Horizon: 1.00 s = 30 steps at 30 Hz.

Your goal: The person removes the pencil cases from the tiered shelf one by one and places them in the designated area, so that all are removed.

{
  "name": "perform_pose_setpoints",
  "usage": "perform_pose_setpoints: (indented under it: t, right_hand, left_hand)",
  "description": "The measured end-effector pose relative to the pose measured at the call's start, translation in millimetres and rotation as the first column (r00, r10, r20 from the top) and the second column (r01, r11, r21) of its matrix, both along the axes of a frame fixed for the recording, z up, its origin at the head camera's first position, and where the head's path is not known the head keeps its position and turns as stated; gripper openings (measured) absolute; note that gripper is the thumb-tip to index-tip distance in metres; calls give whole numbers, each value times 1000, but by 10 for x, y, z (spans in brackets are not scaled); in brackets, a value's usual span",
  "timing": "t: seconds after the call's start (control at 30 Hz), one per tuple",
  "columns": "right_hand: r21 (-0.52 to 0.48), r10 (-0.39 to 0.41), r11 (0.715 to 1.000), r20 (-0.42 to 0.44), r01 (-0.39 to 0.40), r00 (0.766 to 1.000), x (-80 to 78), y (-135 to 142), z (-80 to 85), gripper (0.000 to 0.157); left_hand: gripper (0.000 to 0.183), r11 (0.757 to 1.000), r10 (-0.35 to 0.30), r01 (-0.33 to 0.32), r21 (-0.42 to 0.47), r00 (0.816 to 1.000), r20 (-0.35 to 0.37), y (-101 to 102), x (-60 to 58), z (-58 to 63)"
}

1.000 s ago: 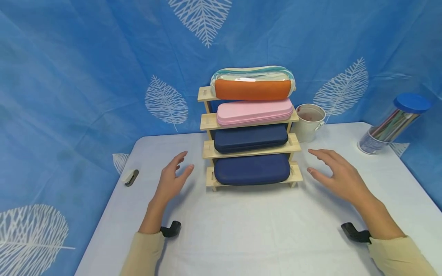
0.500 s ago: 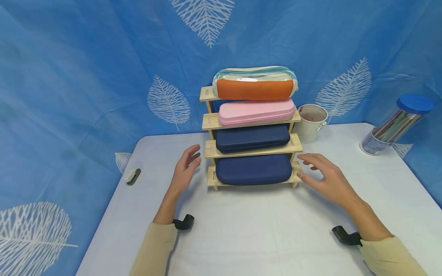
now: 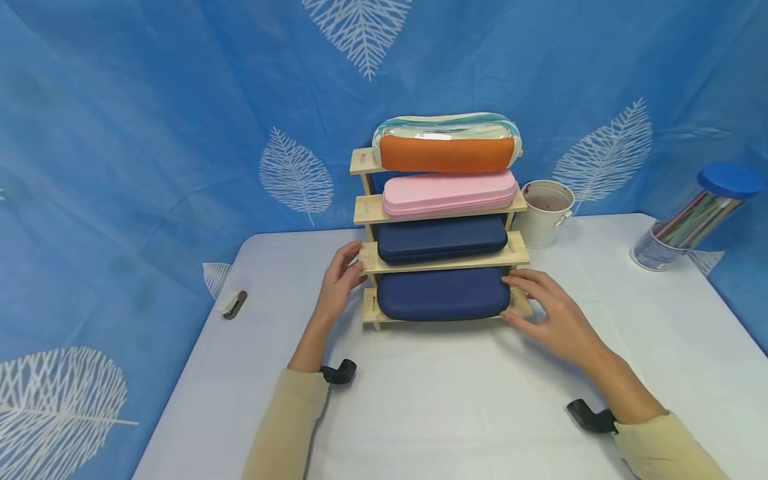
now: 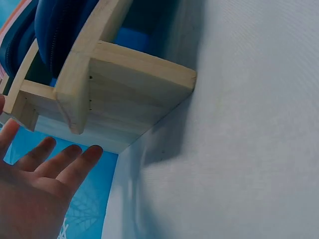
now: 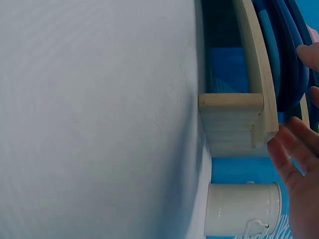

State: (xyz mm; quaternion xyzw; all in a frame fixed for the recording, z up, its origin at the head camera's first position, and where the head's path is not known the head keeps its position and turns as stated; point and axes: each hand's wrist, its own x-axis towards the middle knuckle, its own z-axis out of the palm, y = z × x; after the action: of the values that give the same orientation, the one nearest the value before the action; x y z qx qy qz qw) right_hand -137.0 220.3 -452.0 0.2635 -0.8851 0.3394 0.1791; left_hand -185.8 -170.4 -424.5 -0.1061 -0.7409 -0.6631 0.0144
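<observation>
A wooden four-tier rack [image 3: 371, 259] stands in the head view with one pencil case per shelf. The lowest shelf bears a navy case [image 3: 444, 293], and a second navy case [image 3: 441, 240] lies above it. Higher up are a pink case [image 3: 450, 193] and a clear-and-orange case [image 3: 447, 155]. My left hand [image 3: 337, 290] is beside the rack's left end, fingers relaxed; in the left wrist view its fingers spread just off the wood. My right hand [image 3: 558, 320] has thumb and fingertips right at the lowest case's right end, with fingers lightly bent and apart.
A white bucket [image 3: 542, 223] stands behind the rack's right side. Farther right, a tin [image 3: 655, 252] holds a leaning tube of pencils with a blue lid [image 3: 731, 180]. A small white-and-grey stapler-like item [image 3: 235, 305] lies at the left edge of the white table [image 3: 432, 393].
Both hands have moved inward: the left to the rack's left end, the right onto the lowest case's right end. The cases have stayed on their shelves.
</observation>
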Motion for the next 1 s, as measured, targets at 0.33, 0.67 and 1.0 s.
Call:
perform_pose_setpoints:
  t: [0.33,0.67,1.0]
  right_hand:
    - [43,-5,999,85,2,996,45,-114,17,68]
    - [1,6,1000,147,-6,989,47,-193,10,67]
    - [-24,-8,1000,139,11,990,48,-257,-42,63]
  left_hand:
    - [49,997,-33,22,79,990,138,-40,-119,-209]
    - [50,995,-45,31,91,987,154,-38,-140,-234]
    - [50,992,-72,55,111,985,158,-47,-159,-292]
